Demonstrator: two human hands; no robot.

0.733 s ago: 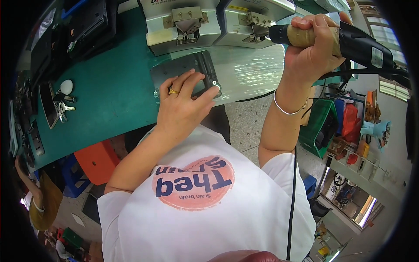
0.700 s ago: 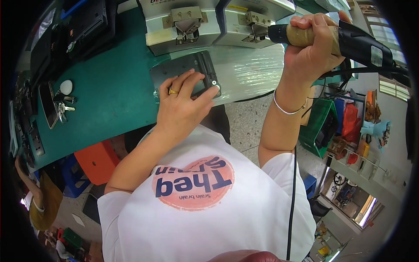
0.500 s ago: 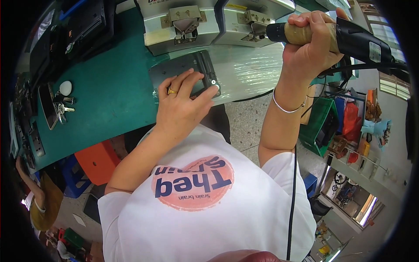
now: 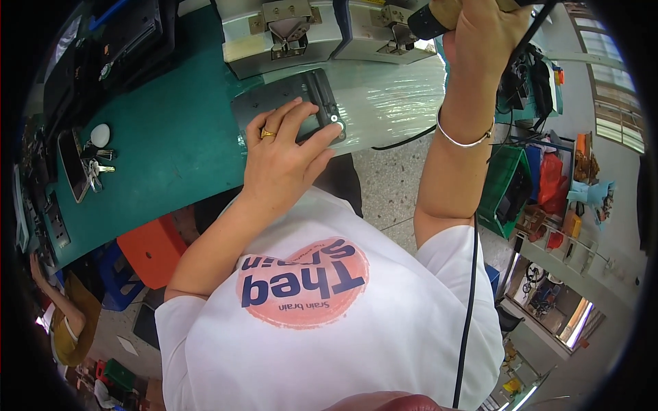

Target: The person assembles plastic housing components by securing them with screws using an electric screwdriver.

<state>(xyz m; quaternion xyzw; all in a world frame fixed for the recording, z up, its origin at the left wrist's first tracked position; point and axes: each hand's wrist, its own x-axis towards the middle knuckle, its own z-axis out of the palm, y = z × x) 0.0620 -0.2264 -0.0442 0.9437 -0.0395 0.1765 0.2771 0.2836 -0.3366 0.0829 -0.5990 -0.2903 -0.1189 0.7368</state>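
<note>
My left hand lies with its fingers apart on a dark grey plastic panel, near the panel's front right part. A small round silver piece shows on the panel beside my thumb. High on the right, my right hand grips an electric screwdriver with a black nose and a tan wrapped grip. Its nose points left, close to the front of the right white screw feeder. The upper part of this hand and the tool's rear run out of the frame. Another white feeder stands left of it.
Clear film covers the green worktop at right. A phone and keys lie left, below black housings. A black cable hangs past my right arm. A co-worker's arm shows at far left.
My right hand has moved up and away with the screwdriver, whose nose has shifted slightly left and up. My left hand stays on the panel.
</note>
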